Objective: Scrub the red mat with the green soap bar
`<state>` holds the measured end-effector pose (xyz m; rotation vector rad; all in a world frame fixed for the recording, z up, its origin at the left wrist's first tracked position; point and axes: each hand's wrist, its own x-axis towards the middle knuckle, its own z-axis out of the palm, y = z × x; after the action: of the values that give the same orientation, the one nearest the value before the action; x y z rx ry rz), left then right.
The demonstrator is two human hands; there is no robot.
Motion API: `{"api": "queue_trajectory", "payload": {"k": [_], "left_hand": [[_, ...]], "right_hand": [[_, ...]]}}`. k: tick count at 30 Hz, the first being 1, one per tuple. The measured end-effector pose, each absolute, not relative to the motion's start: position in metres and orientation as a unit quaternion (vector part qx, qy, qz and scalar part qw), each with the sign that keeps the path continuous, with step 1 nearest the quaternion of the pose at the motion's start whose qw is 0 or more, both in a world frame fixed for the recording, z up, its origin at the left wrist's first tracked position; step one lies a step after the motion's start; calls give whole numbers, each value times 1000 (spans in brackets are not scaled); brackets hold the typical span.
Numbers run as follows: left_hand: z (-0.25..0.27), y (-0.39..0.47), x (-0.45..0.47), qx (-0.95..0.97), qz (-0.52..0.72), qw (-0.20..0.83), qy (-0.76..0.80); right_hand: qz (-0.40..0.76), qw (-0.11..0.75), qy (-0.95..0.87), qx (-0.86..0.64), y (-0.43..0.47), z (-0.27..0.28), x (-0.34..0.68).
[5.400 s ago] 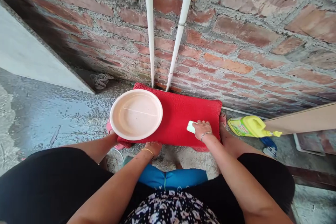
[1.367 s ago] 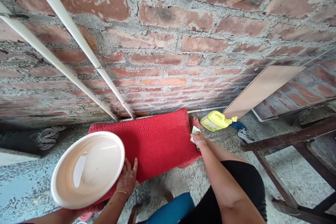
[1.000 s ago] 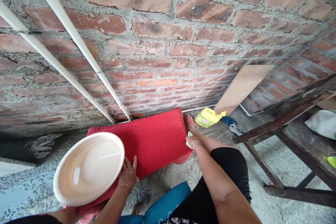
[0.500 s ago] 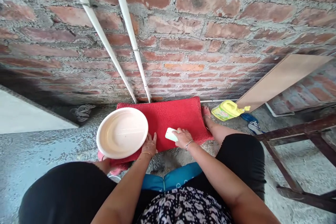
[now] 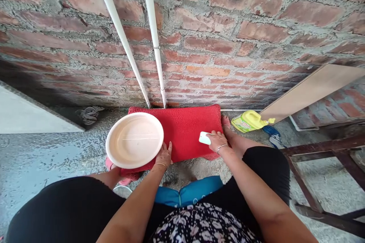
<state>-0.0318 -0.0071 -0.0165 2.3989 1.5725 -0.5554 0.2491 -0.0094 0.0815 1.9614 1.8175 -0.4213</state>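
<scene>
A red textured mat [image 5: 188, 129] lies on the wet concrete floor against a brick wall. My right hand [image 5: 218, 141] grips a pale green bar of soap [image 5: 204, 138] and presses it on the mat near its right edge. My left hand [image 5: 164, 155] rests flat with fingers spread on the mat's near edge, beside a cream plastic basin [image 5: 134, 139] holding a little water that sits on the mat's left part.
Two white pipes [image 5: 154, 41] run down the brick wall [image 5: 228, 38] to the mat. A yellow detergent bottle [image 5: 249, 120] lies right of the mat, beside a leaning board [image 5: 310, 89]. A dark wooden frame [image 5: 327, 152] stands at right. A rope bundle [image 5: 89, 114] lies at left.
My right hand slid the soap from the mat's middle toward its right edge. My left hand stayed at the near edge by the basin. The view swung back left earlier.
</scene>
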Motion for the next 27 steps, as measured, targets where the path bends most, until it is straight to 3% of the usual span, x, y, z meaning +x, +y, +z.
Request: {"api": "queue_trajectory", "payload": {"k": [7, 15, 23, 27], "left_hand": [[-14, -6, -32, 813, -174, 131, 541], [-18, -7, -31, 817, -178, 111, 538], [-25, -7, -32, 819, -178, 90, 538], [-26, -7, -31, 815, -176, 86, 545]], "right_hand": [[-192, 171, 748, 612, 9, 54, 165], [-142, 268, 614, 728, 3, 85, 293], [-227, 214, 729, 609, -21, 67, 226], [-206, 256, 684, 651, -25, 72, 267]]}}
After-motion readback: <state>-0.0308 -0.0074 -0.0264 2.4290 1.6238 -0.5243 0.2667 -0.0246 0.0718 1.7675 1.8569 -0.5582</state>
